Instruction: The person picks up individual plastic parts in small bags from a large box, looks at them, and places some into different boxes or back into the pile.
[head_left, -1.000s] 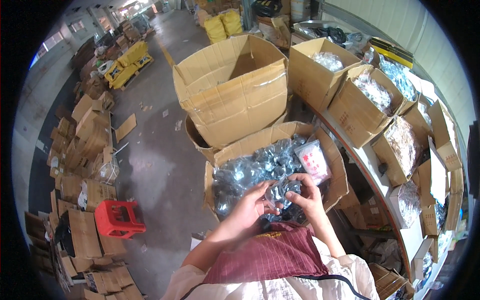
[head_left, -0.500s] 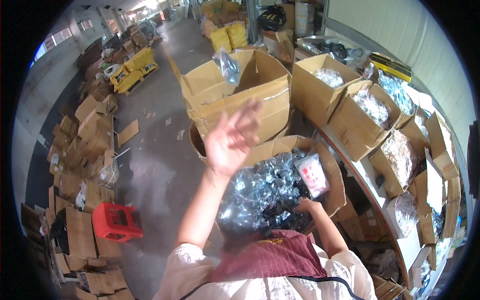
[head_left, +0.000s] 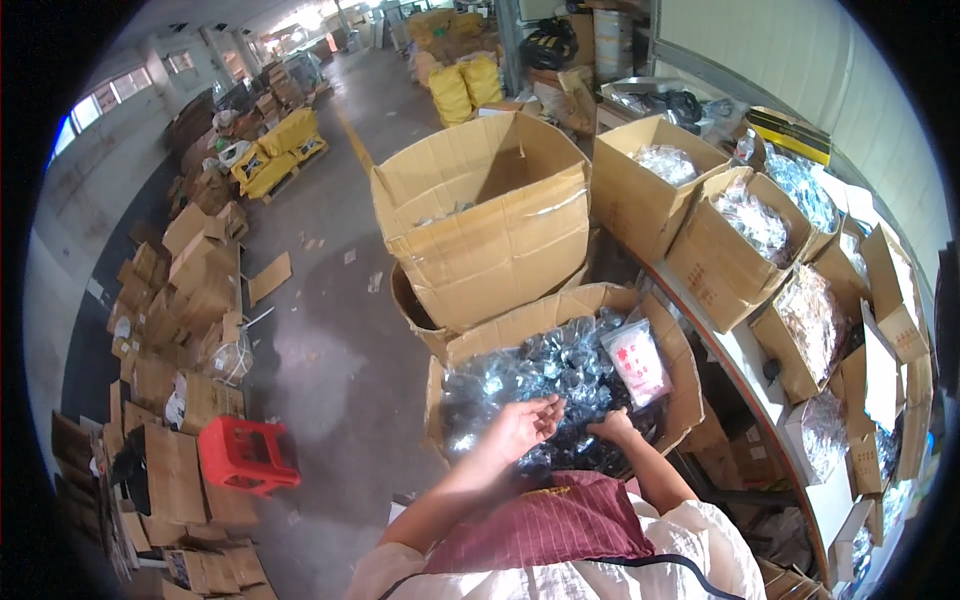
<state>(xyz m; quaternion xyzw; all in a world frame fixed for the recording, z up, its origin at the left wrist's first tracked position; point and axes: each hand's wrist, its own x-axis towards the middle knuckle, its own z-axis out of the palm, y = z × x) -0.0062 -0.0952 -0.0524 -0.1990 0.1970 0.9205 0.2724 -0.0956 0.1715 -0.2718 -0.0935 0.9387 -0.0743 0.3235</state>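
Clear plastic bags with dark contents (head_left: 560,365) fill a wide cardboard box (head_left: 435,395) in front of me. Over the near part of this pile is my left hand (head_left: 530,425), palm turned up, fingers loosely bent and apart with nothing in them. To its right, my right hand (head_left: 617,427) reaches into the bags. Its fingers are closed on a bag at the surface, though the fingertips are partly hidden. A white packet with red print (head_left: 637,362) lies on the pile just beyond that hand.
Behind the box stands a taller open carton (head_left: 490,250) with a few bags low inside. Along the right, a bench (head_left: 740,365) carries several cartons of plastic-wrapped items (head_left: 745,215). A red stool (head_left: 248,455) and stacked cardboard (head_left: 185,470) are at left.
The bag in the air above the tall carton is gone from view. My left hand has come back from the carton, down to the pile. My right hand stays among the bags.
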